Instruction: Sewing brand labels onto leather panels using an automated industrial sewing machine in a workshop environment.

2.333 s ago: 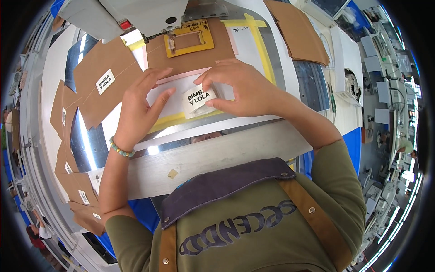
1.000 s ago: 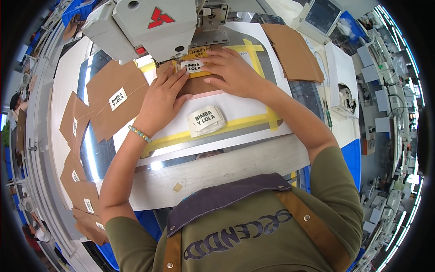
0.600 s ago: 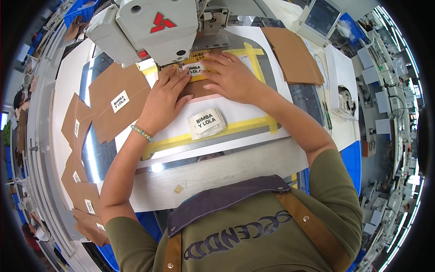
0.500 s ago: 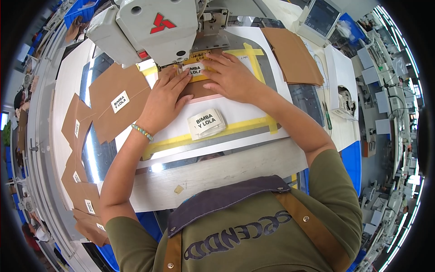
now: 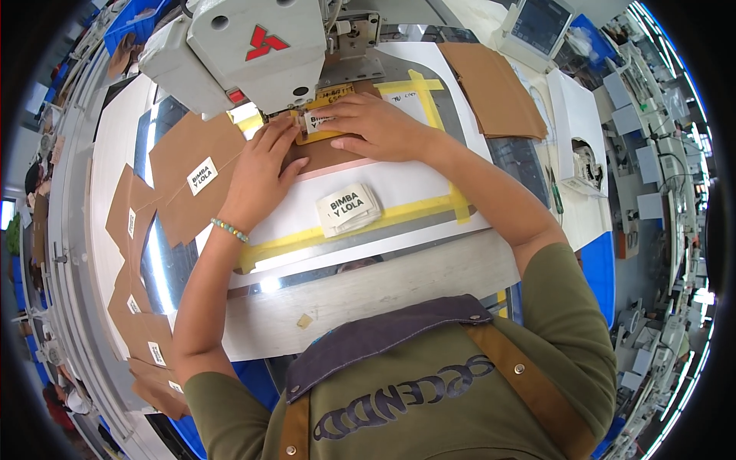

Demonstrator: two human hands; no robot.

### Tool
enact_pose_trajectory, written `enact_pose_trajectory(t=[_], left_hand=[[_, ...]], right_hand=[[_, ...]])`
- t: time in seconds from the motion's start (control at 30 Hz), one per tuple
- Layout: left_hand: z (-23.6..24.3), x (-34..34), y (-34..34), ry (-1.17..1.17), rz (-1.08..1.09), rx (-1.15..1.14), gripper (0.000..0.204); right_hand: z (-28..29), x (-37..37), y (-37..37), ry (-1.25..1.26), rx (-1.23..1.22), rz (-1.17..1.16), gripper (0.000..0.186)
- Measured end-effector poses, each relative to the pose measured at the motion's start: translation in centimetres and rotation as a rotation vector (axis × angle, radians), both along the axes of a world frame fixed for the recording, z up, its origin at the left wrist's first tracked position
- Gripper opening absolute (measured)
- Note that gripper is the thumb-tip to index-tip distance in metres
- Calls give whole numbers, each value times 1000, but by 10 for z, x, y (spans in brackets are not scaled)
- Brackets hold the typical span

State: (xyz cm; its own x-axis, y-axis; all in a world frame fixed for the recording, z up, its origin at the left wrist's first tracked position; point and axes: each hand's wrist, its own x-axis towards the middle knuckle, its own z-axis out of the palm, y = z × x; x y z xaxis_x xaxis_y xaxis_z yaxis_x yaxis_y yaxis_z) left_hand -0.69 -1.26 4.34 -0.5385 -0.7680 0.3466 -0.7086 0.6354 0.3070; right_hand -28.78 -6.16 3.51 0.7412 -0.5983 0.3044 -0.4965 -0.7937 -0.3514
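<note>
Head view, looking down past the person's chest. Sewing machine (image 5: 245,50) stands just beyond both hands, its head hanging over the fingertips. Worktop (image 5: 383,268) runs under both forearms.

Brown pieces with labels already on them (image 5: 192,172) lie fanned out to the left of the left hand, several trailing away toward the near left edge. Judgement: a fair batch is done. Plain brown pieces (image 5: 494,84) sit stacked beyond the right forearm, no label seen on the top one; those look still to do.

Brown piece in work (image 5: 326,153) lies under both hands, pushed up beneath the machine head. Yellow frame (image 5: 322,136) rests on it at the fingertips.

Left hand (image 5: 257,172): flat, fingers together, pressing the brown piece just left of the frame; holds nothing. Right hand (image 5: 376,126): fingers spread flat, tips on the small white label (image 5: 316,121) inside the frame, pressing rather than pinching.

Label looks placed; whether any stitching is in, cannot tell.

Stack of spare labels (image 5: 347,207) lies between the two forearms, nearer the body than either hand, untouched.
</note>
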Motion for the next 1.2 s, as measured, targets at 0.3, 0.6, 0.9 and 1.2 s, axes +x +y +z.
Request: enact_pose_trajectory(t=[0.3,0.6,0.9,1.2], left_hand=[[3,16,-3,-92,2,-8,53],[0,21,-4,-161,-6,2,53],[2,11,3,-308,48,-37,54],[6,16,-10,-149,35,-17,54]], right_hand=[[7,3,-7,148,-54,9,45],[5,5,-5,75,-77,36,49],[-6,2,-10,37,-111,25,46],[-7,7,-24,72,-107,-16,44]])
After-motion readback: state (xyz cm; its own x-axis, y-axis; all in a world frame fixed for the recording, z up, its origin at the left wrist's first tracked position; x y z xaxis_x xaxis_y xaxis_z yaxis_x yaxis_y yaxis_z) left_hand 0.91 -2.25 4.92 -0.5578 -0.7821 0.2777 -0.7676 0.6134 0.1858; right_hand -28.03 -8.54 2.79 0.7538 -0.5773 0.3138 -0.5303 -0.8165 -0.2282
